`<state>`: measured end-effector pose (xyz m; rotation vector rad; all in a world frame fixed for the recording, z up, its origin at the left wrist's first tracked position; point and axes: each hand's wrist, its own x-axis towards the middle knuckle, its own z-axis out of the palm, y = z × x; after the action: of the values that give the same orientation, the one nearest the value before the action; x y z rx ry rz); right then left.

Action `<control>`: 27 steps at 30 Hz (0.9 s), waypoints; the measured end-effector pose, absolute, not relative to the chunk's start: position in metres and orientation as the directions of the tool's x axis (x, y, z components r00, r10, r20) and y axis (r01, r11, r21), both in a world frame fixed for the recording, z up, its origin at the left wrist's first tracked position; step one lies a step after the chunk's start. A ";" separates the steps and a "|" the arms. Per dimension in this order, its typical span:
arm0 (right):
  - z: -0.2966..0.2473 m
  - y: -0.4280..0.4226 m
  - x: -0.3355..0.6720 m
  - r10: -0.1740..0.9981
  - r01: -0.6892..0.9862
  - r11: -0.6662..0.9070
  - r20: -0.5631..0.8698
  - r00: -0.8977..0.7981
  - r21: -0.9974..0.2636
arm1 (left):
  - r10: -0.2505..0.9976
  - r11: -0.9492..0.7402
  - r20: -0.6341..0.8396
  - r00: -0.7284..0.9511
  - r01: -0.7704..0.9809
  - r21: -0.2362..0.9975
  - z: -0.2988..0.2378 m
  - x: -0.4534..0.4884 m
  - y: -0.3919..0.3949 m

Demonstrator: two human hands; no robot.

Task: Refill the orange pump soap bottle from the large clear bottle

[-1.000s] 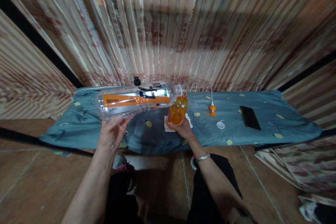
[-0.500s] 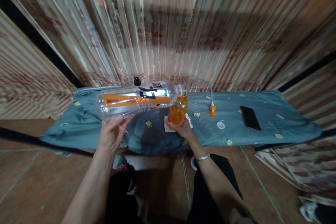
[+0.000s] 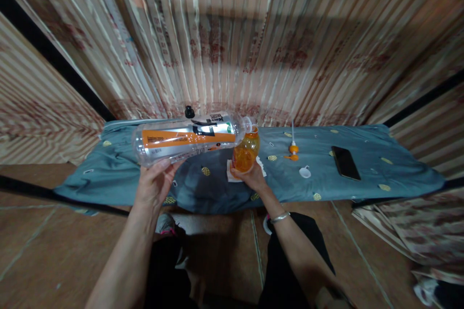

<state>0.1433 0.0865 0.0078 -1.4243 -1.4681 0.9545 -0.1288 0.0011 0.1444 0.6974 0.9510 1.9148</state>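
Observation:
My left hand (image 3: 158, 177) is closed around the lower side of a large clear plastic bottle (image 3: 188, 137) with an orange and silver label. The bottle lies nearly level in the air, its uncapped mouth at the opening of an amber bottle (image 3: 247, 154). Closed round the base of the amber bottle is my right hand (image 3: 252, 174), which holds it slightly tilted. White tissue (image 3: 232, 172) lies under and behind it. To the right are an orange pump top (image 3: 294, 150) with a clear tube and a small white round piece with a tab (image 3: 305, 172).
A blue-grey cloth with yellow motifs covers the bench (image 3: 290, 186). On its right lies a dark phone (image 3: 345, 162); a black cap (image 3: 189, 111) sits behind the clear bottle. Striped curtains (image 3: 232, 43) hang behind, with dark metal poles (image 3: 54, 53) at the sides.

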 end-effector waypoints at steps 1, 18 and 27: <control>0.007 0.087 0.144 0.998 0.343 0.059 0.068 0.017 -0.938 | 0.879 -0.332 0.100 -0.466 -0.449 0.829 0.144 -0.129 0.001; 0.003 0.088 0.143 0.998 0.337 0.044 0.057 0.030 -0.940 | 0.876 -0.340 0.105 -0.471 -0.449 0.826 0.144 -0.127 0.002; 0.003 0.088 0.146 0.998 0.349 0.051 0.061 0.017 -0.936 | 0.872 -0.339 0.094 -0.480 -0.455 0.823 0.144 -0.128 0.002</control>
<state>0.1457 0.0877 0.0035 -1.4333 -1.4704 0.9557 -0.1279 0.0016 0.1437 0.6827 0.9511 1.9242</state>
